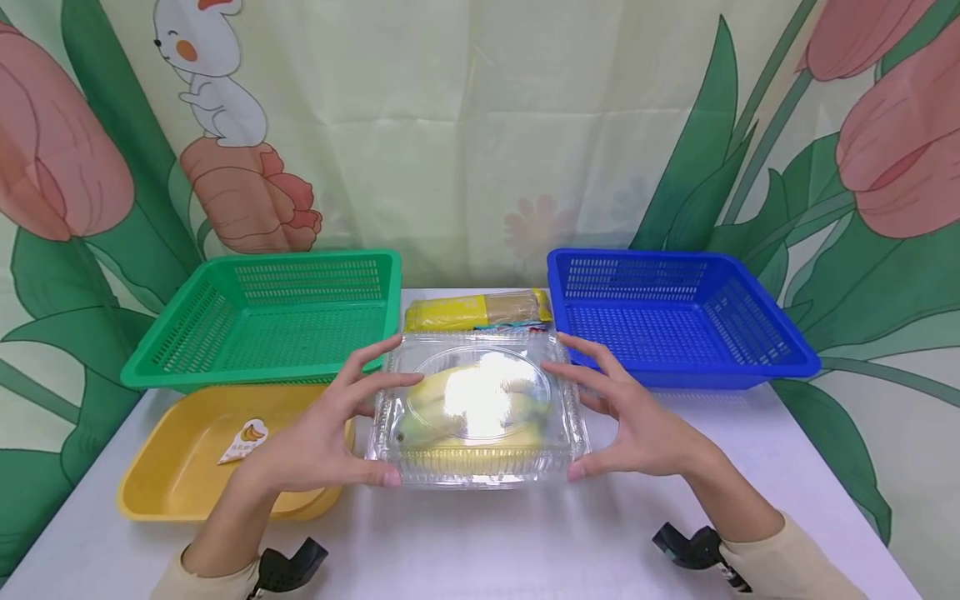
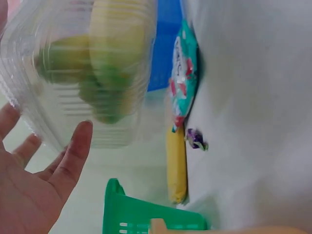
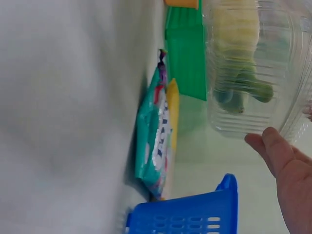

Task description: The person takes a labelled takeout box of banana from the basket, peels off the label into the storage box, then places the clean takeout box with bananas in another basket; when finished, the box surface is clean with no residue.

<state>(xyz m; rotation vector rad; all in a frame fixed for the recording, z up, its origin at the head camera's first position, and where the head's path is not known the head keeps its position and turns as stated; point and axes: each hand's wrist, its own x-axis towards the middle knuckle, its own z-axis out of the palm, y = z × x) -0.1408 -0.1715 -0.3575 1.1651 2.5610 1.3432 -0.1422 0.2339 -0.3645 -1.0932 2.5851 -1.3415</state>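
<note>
Clear box: a see-through plastic clamshell with its lid down, in the middle of the white counter, between the two hands; the wrist views show it lifted a little off the counter
Bananas: yellow with green ends, lying inside the clear box
Left hand: fingers spread and nearly straight along the left side of the box, thumb tip at its front left corner, fingertips against the ribbed wall
Right hand: fingers spread and nearly straight on the right side of the box, thumb at the front right corner, one fingertip by the rim
Yellow tray: to the left of the box, partly under the left hand, with a banana sticker on its floor
Green basket: behind the yellow tray, at back left
Blue basket: at back right, well apart from the green one
Yellow packet: lying flat just behind the box, between the baskets
Teal packet: beside the yellow packet, behind the box
</note>
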